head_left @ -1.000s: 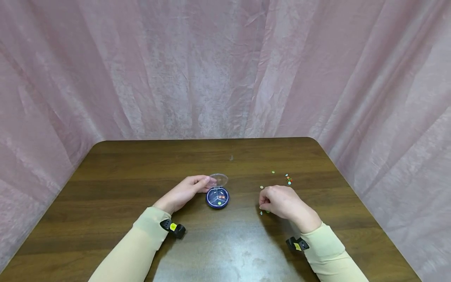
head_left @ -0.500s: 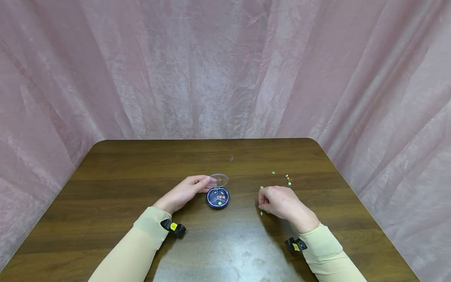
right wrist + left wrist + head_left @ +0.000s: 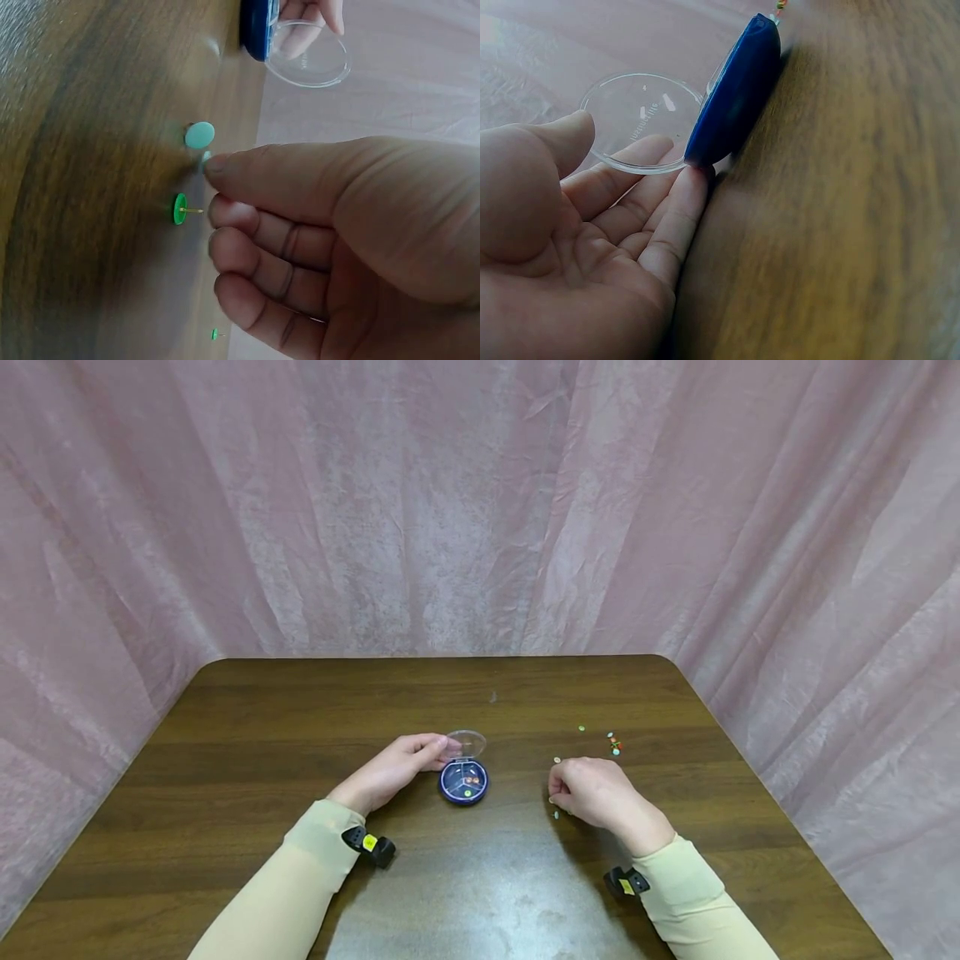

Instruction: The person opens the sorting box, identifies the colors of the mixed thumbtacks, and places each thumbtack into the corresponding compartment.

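Observation:
A round blue case (image 3: 462,782) with its clear lid (image 3: 467,743) raised stands on the table, a few thumbtacks in its divided compartments. My left hand (image 3: 401,764) holds it at the lid, the thumb at the lid's edge and the fingers behind, showing through the clear plastic. In the left wrist view, a fingertip meets the blue base (image 3: 735,90) at the hinge. My right hand (image 3: 592,789) pinches a small pale thumbtack (image 3: 206,159) low over the table, mostly hidden by the thumb. Beside its fingertips are a teal thumbtack (image 3: 199,135) and a green thumbtack (image 3: 180,208) with its pin showing.
Several red, orange and pale thumbtacks (image 3: 615,745) lie clustered beyond my right hand. A lone green thumbtack (image 3: 581,728) sits farther back. The brown wooden table (image 3: 337,693) ends at a pink curtain (image 3: 480,527).
My right hand has shifted slightly left, still low at the thumbtacks. The left hand and the case have stayed in place.

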A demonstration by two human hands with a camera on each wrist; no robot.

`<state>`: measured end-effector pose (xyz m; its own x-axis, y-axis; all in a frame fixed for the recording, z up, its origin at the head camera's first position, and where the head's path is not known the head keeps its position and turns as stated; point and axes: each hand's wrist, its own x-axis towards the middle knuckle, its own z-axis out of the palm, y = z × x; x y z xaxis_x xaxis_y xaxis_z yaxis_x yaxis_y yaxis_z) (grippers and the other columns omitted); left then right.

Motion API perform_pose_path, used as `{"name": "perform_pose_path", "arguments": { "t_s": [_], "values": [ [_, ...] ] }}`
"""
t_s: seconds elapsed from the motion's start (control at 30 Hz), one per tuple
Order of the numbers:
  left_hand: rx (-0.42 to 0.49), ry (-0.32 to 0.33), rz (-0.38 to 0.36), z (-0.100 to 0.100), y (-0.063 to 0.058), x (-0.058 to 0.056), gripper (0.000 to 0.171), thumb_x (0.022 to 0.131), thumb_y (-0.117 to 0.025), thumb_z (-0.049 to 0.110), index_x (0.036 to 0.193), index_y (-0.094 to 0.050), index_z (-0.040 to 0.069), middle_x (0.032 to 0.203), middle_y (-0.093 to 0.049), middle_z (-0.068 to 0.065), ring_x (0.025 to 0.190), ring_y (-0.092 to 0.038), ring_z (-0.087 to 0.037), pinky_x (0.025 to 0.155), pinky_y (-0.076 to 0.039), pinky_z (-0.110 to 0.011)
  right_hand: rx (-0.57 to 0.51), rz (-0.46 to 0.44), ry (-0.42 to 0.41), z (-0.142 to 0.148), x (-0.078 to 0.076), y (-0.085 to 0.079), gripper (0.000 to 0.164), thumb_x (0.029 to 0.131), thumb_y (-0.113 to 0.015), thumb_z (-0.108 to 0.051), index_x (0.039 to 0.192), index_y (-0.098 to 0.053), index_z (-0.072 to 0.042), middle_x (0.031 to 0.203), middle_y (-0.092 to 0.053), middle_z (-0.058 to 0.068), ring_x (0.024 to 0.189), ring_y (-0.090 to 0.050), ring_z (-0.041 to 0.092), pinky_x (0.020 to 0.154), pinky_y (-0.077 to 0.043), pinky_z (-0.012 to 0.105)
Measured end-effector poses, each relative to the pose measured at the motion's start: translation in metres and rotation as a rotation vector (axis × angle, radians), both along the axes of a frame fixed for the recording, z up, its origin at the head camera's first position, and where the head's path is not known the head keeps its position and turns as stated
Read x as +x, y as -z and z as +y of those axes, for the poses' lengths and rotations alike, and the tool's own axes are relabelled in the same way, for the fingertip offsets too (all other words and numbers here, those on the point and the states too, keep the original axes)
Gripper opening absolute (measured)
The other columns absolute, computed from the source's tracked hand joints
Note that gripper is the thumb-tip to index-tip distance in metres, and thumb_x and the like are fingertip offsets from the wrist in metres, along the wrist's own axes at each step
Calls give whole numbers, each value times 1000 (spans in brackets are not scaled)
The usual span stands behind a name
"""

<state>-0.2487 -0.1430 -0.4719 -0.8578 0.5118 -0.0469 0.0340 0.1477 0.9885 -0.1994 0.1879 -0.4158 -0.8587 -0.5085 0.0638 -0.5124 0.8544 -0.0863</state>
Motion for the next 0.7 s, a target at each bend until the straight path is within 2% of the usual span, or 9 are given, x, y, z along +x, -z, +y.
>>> {"name": "perform_pose_path", "arguments": {
  "t_s": [0.17, 0.3, 0.43, 0.53, 0.6, 0.7],
  "values": [
    [-9, -5, 4, 0, 2, 0, 51, 106, -45, 42, 136, -60, 4, 137, -60, -10, 123, -58, -21, 106, -42, -34, -131, -7, -11, -4, -1, -7, 16, 84, -70, -20, 75, -62, -31, 67, -50, -20, 62, -48, 3, 57, -42, 24],
    [-8, -11, -6, 0, 3, 0, 51, 105, -45, 42, 136, -60, 4, 136, -60, -8, 123, -58, -20, 105, -43, -34, -324, -116, 1, -12, -3, -17, 10, 89, -70, -26, 81, -66, -30, 72, -57, -18, 67, -54, 3, 63, -46, 24],
    [0, -12, -9, 0, 4, 0, 50, 106, -45, 41, 136, -61, 5, 136, -60, -9, 123, -58, -21, 105, -43, -34, -585, -331, 9, -22, -2, -31, 6, 91, -71, -33, 89, -70, -27, 83, -67, -7, 76, -60, 11, 71, -50, 28],
    [4, -14, -4, 1, 3, 0, 50, 106, -45, 41, 135, -61, 4, 136, -60, -10, 124, -58, -21, 104, -44, -34, -840, -509, -24, -32, -2, -43, 16, 92, -72, -32, 95, -72, -17, 87, -67, 3, 79, -60, 18, 73, -52, 32],
    [9, -15, -2, 1, 2, 0, 50, 106, -46, 41, 135, -61, 4, 135, -61, -10, 124, -58, -21, 104, -44, -34, -1021, -626, -76, -38, -2, -49, 20, 93, -71, -27, 99, -69, -8, 86, -64, 6, 79, -59, 19, 74, -51, 32],
    [14, -15, -2, 2, 1, 0, 50, 106, -46, 41, 135, -60, 2, 135, -61, -11, 124, -57, -22, 103, -45, -34, -1279, -836, -198, -48, 0, -57, 14, 97, -63, -16, 100, -64, -2, 83, -57, 5, 76, -54, 17, 74, -48, 29]
  ]
}}
